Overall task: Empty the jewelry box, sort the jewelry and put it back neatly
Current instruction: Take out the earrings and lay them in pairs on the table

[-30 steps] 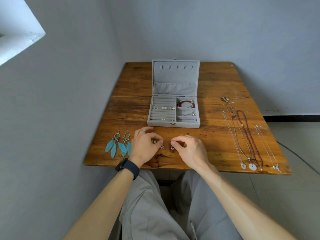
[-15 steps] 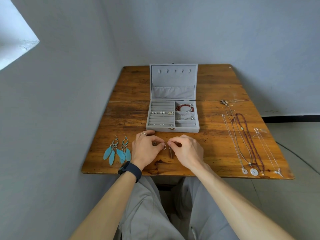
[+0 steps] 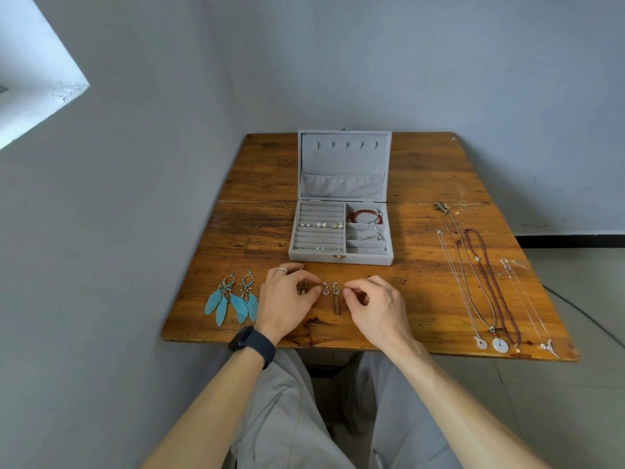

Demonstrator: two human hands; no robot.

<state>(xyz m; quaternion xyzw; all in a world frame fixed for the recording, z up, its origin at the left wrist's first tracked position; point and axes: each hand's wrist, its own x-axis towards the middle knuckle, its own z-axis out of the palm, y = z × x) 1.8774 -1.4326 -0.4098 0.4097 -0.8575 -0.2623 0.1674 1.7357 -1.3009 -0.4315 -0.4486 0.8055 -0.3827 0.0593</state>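
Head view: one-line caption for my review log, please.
Left hand and right hand flank two small earrings on the wooden table, before the open jewelry box; feather earrings lie left, necklaces right.

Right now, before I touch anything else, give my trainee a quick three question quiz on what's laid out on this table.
1. True or false: the grey velvet jewelry box has its lid shut.
2. Where do the turquoise feather earrings lie? A) on the wooden table, beside the left hand; B) inside the box; C) hung on the lid's hooks.
3. How many small drop earrings lie between the left hand and the right hand?

Key: 1 false, the lid stands open; 2 A; 3 two.
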